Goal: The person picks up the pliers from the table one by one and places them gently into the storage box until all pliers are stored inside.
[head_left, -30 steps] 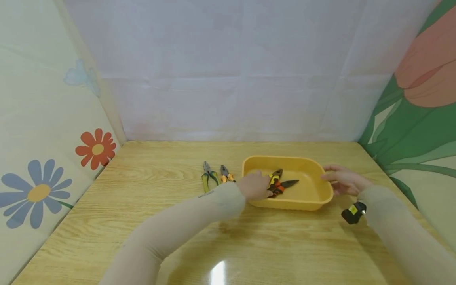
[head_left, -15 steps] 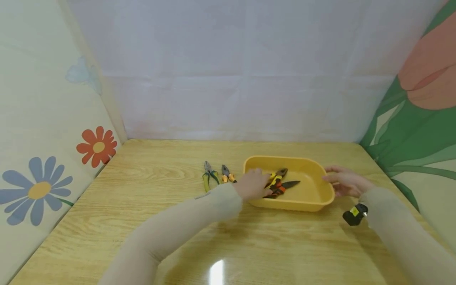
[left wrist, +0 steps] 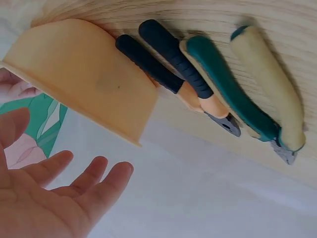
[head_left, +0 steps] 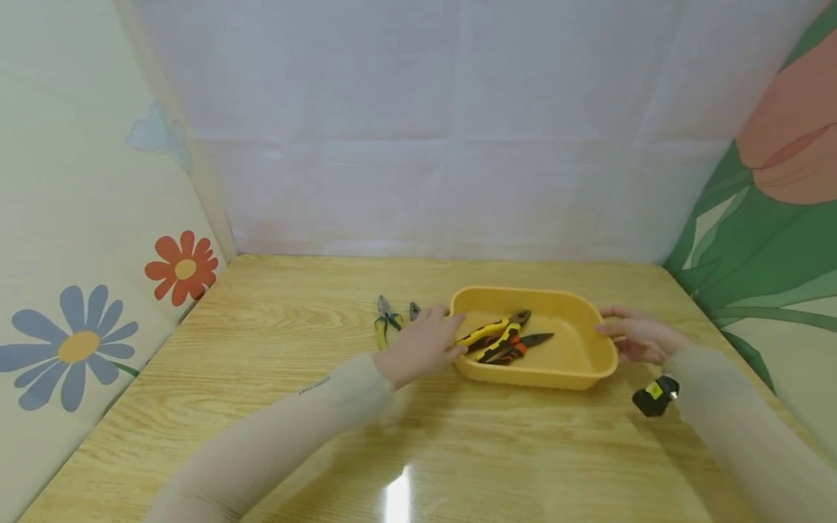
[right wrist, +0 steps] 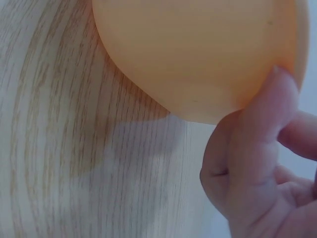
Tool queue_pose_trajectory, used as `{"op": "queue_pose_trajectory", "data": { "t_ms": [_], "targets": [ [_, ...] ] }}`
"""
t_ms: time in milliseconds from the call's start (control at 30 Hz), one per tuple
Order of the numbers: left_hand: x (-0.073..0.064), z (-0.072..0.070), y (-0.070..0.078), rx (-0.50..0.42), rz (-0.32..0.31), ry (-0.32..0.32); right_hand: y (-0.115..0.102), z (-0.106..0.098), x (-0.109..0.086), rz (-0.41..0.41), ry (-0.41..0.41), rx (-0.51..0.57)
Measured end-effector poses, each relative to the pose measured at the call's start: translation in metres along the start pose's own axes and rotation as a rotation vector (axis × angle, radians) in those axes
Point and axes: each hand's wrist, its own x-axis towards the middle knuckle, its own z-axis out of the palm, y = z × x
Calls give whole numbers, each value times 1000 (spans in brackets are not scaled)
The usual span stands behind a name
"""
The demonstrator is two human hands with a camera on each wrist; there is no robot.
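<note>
A yellow plastic tray [head_left: 552, 376] stands on the table. Inside it lie pliers with yellow-and-black handles [head_left: 500, 343], overlapping a tool with dark pointed blades [head_left: 536, 339] and orange-red parts. My left hand [head_left: 418, 349] is at the tray's left end, fingers spread and holding nothing; the left wrist view shows its palm and loose fingers [left wrist: 116, 181] apart from the tray wall. At the right end my right hand [head_left: 644, 338] holds the tray by its rim, a fingertip pressing the outer wall [right wrist: 198, 59].
Left of the tray lie pliers with green-and-yellow handles [left wrist: 270, 82] and pliers with black-and-orange handles [left wrist: 168, 62], partly behind my left hand in the head view. A black device [head_left: 656, 396] sits at my right wrist. A pale sheet [head_left: 392, 181] hangs behind the table.
My left hand has let go of the yellow-and-black pliers inside the tray and drawn back left to the tray's end. The right hand stays on the rim.
</note>
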Motion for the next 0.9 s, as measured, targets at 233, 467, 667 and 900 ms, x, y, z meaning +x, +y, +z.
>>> {"op": "queue_pose_trajectory", "data": {
  "t_ms": [233, 467, 667, 900],
  "targets": [
    [-11, 5, -11, 14, -53, 29, 1, -1, -2, 0, -2, 23],
    [-21, 14, -25, 13, -26, 103, 1, 0, -2, -6, -1, 16],
    [-30, 21, -34, -3, -99, 105, 1, 1, -1, -8, 7, 18],
    [-35, 26, -40, 28, -167, 114, 2, 0, -1, -9, 5, 21]
  ]
}}
